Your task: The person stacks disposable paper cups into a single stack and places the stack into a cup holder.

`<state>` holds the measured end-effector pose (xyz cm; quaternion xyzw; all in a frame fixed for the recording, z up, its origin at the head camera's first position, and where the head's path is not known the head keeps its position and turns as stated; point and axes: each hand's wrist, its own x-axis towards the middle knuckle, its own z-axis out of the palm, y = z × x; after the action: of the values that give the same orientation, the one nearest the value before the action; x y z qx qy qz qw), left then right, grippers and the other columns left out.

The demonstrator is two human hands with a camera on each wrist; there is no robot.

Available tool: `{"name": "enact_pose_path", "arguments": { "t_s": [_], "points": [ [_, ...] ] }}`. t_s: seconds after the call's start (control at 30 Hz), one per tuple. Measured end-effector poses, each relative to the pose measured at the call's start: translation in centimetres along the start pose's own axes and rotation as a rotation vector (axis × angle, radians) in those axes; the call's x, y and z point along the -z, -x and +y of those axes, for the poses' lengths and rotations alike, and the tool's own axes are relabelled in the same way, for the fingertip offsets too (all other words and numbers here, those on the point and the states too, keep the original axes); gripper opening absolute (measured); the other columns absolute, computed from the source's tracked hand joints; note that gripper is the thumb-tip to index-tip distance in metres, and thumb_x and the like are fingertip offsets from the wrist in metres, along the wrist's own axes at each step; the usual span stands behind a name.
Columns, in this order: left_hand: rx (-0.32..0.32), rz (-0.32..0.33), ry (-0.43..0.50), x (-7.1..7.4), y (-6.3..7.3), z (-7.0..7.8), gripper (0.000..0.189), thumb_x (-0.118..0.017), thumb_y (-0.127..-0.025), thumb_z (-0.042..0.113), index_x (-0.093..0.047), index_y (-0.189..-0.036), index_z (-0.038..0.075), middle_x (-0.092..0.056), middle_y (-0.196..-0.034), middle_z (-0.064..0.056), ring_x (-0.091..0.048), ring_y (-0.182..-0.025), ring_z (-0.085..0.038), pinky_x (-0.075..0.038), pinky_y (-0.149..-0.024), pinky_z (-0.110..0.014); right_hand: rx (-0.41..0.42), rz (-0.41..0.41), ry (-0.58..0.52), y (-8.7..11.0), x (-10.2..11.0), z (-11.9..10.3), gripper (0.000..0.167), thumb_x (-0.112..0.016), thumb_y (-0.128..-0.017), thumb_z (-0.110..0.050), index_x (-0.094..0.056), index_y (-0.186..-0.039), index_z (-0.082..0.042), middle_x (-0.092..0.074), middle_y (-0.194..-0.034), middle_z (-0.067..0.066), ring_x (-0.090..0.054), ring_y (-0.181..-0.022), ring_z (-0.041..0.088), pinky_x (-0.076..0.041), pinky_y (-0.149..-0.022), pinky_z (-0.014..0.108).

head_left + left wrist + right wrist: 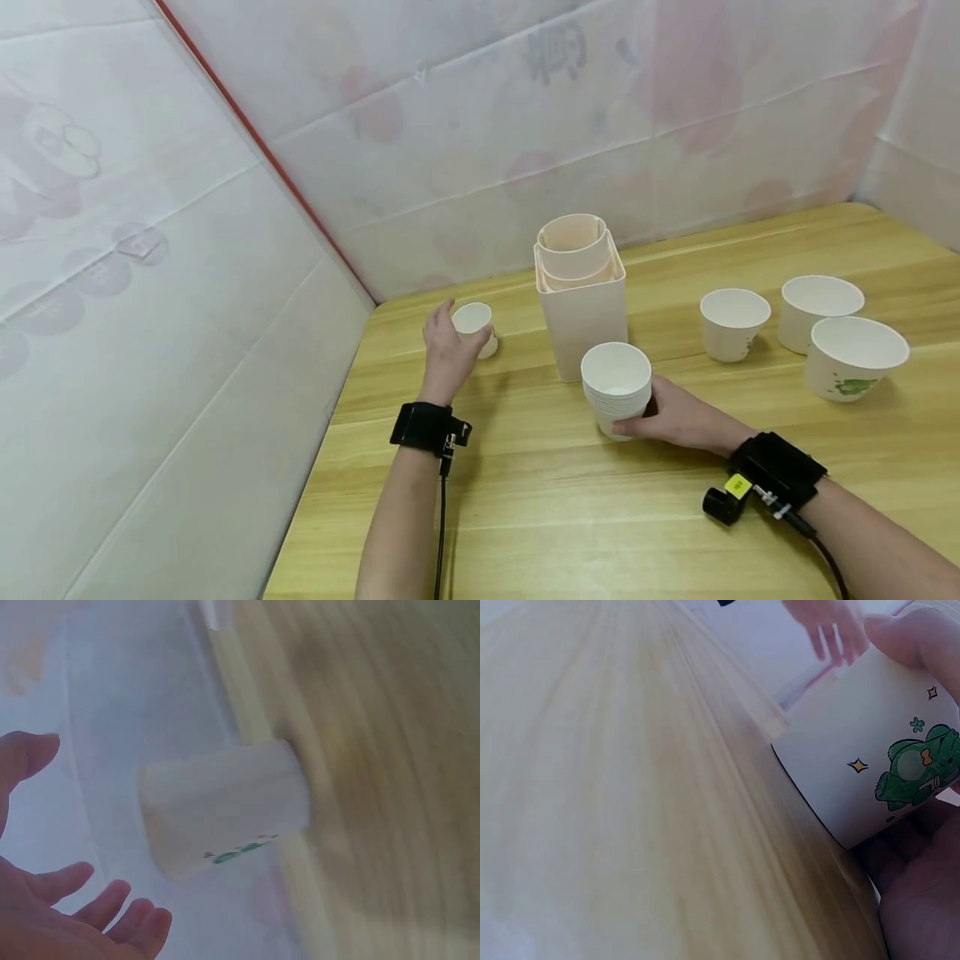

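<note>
A stack of white paper cups [617, 377] is gripped low on its side by my right hand [681, 414], thumb in front. In the right wrist view the lowest cup [855, 761] carries a green cartoon animal, and its base is at or close to the tabletop; I cannot tell if they touch. My left hand [447, 350] reaches around a single small paper cup [474, 318] at the far left, fingers and thumb spread. From the left wrist, this upright cup [225, 802] with a green print stands apart from the fingers [105, 904].
A cream square container [585, 325] with a round tube [573, 242] inside stands behind the stack. To the right are a smaller paper cup [733, 325] and two wider paper bowls [819, 308], one with a green print. White sheeting [465, 125] walls the wooden table [540, 517].
</note>
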<state>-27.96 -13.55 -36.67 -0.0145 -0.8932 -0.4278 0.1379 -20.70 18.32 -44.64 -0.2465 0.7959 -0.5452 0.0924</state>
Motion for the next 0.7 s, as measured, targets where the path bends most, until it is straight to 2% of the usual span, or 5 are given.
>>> {"name": "enact_pose_path", "arguments": {
  "t_s": [0.1, 0.2, 0.4, 0.53, 0.7],
  "points": [
    [0.069, -0.015, 0.001, -0.7, -0.6, -0.8, 0.093, -0.080, -0.081, 0.036, -0.028, -0.154, 0.009, -0.028, -0.154, -0.019, -0.035, -0.136, -0.038, -0.045, -0.103, -0.057, -0.001, -0.004, 0.005, 0.0, 0.0, 0.0, 0.073, -0.078, -0.086, -0.021, -0.036, -0.144, -0.008, -0.056, -0.133, 0.011, -0.055, -0.115, 0.004, -0.042, -0.096, 0.016],
    [0.105, -0.034, 0.003, -1.3, -1.0, -1.4, 0.099, -0.081, -0.080, 0.035, -0.023, -0.156, 0.010, -0.028, -0.154, -0.020, -0.038, -0.134, -0.039, -0.045, -0.104, -0.056, -0.007, -0.010, -0.006, 0.0, 0.0, -0.1, 0.073, -0.078, -0.086, -0.021, -0.036, -0.145, -0.009, -0.056, -0.134, 0.011, -0.055, -0.114, 0.003, -0.043, -0.095, 0.016],
    [0.099, -0.011, 0.048, -2.1, -1.3, -1.9, 0.096, -0.080, -0.084, 0.030, -0.022, -0.156, 0.006, -0.027, -0.153, -0.022, -0.041, -0.134, -0.040, -0.042, -0.108, -0.055, 0.014, -0.006, -0.027, 0.0, -0.2, 0.2, 0.072, -0.078, -0.086, -0.019, -0.037, -0.144, -0.009, -0.057, -0.132, 0.011, -0.056, -0.113, 0.005, -0.043, -0.095, 0.017],
    [0.099, -0.005, 0.042, -2.4, -1.4, -2.4, 0.089, -0.078, -0.086, 0.029, -0.025, -0.154, 0.005, -0.029, -0.153, -0.022, -0.042, -0.134, -0.039, -0.043, -0.108, -0.054, 0.025, -0.003, -0.028, 0.1, -0.4, 0.7, 0.072, -0.078, -0.085, -0.018, -0.036, -0.143, -0.009, -0.057, -0.131, 0.010, -0.056, -0.112, 0.006, -0.044, -0.095, 0.018],
    [0.086, 0.012, 0.040, -3.3, -1.1, -3.8, 0.082, -0.077, -0.087, 0.025, -0.031, -0.151, 0.003, -0.035, -0.150, -0.023, -0.045, -0.132, -0.039, -0.043, -0.108, -0.054, 0.013, -0.016, -0.034, 0.5, -0.9, 1.4, 0.071, -0.076, -0.086, -0.018, -0.036, -0.143, -0.006, -0.056, -0.132, 0.012, -0.056, -0.112, 0.003, -0.044, -0.094, 0.018]
  ]
}}
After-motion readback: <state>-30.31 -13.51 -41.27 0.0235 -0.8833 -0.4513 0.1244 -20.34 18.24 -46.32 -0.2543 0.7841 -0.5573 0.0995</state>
